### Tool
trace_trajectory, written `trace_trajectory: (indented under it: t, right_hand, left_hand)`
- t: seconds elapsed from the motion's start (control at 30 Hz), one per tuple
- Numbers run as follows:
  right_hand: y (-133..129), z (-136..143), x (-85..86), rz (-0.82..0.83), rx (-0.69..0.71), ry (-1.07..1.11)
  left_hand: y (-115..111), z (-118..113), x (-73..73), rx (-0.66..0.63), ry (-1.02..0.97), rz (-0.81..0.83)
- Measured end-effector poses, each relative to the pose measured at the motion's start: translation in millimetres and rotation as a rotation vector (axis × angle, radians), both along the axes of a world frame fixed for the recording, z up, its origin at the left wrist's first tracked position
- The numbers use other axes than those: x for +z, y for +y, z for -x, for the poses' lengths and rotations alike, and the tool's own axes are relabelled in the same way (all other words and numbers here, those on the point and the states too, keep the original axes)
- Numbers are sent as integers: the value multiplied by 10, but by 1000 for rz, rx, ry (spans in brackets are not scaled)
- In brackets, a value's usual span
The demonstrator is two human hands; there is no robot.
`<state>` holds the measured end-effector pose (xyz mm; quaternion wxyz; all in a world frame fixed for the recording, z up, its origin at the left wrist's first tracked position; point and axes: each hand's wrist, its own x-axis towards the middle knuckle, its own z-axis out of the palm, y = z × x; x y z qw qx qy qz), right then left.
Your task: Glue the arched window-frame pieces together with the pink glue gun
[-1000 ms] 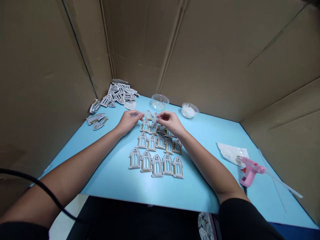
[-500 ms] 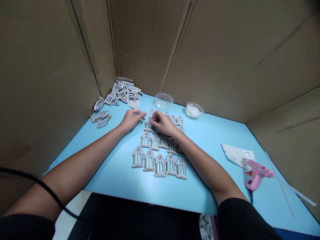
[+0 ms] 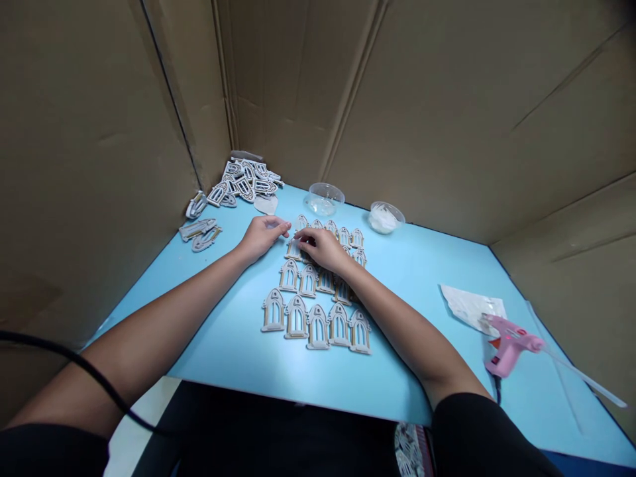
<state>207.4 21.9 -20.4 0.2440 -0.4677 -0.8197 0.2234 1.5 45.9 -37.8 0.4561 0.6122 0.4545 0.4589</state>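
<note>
Across the blue worktop (image 3: 238,371), four rows of arched window frames (image 3: 317,330) lie arranged centrally; a heap of frames (image 3: 244,179) at ten o'clock looks unarranged. The half-curled left hand (image 3: 261,236) is beside the rows' far end; the right hand (image 3: 322,248) bunches its fingers over the second-farthest row. I cannot tell whether either grasps anything. At four o'clock, a pink glue gun (image 3: 507,341) rests.
</note>
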Motion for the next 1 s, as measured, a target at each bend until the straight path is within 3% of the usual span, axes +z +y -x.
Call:
trace_trajectory:
  t: [0.23, 0.43, 0.7, 0.87, 1.0]
  right_hand:
    - [-61, 33, -10, -99, -43, -109]
    - [-96, 70, 15, -115, 32, -143]
    - [-20, -153, 211, -117, -96, 35]
    - [-101, -185, 322, -49, 34, 48]
    - [-165, -284, 446, -38, 59, -41]
  left_hand:
    - [-3, -7, -5, -10, 5, -5]
    - [-25, -5, 6, -19, 22, -17]
    - [-92, -35, 70, -126, 86, -85]
    - [-178, -116, 69, -265, 162, -86]
    - [-173, -105, 59, -245, 174, -99]
